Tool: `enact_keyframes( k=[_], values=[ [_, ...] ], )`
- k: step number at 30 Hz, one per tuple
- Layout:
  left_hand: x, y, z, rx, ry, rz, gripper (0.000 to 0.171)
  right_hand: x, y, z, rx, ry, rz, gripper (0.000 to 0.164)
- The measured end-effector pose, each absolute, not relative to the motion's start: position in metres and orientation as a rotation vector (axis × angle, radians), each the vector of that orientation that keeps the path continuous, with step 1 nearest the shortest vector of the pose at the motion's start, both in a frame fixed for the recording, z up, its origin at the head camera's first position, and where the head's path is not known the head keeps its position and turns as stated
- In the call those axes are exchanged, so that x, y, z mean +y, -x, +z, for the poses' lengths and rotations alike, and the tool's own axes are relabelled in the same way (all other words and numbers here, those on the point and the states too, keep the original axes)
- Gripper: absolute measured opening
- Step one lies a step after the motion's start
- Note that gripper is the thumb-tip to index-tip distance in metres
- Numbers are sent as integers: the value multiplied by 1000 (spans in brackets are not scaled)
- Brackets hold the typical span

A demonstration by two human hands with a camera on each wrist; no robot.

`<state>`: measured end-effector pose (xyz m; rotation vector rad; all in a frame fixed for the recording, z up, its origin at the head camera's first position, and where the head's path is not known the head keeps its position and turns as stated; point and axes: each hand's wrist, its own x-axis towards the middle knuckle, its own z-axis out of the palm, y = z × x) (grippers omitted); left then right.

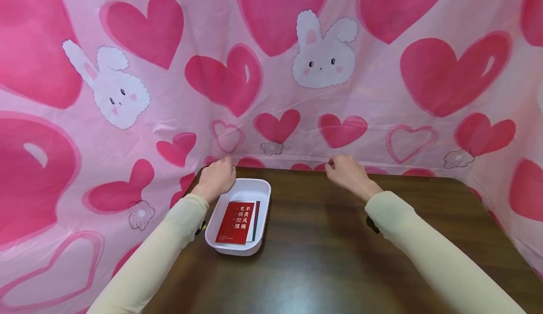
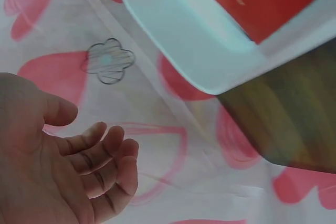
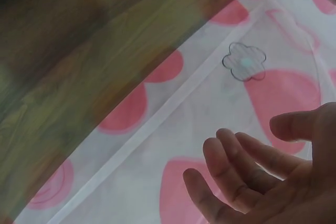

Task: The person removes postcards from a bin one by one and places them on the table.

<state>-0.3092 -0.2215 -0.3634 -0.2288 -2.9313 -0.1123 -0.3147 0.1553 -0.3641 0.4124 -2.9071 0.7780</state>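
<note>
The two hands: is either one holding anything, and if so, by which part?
Nothing is held: the left hand and right hand are both empty, fingers loosely curled.

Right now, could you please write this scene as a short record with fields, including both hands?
surface: brown wood-grained table
container: white rectangular tray with rounded corners, on the table
contents: red rectangular card with white characters, lying over other flat pieces, white and dark green
left hand: near the tray, fingers loosely curled, holding nothing
right hand: near the table's far edge, holding nothing
backdrop: pink sheet with hearts and white rabbits
</note>
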Motion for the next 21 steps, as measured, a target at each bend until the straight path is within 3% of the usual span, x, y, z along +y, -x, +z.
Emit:
enact_keyframes(
  k=[21],
  values=[
    [-258,291,-428,-3065,42,-224,38,100,309,-381,-2930,-466,752,17]
  ],
)
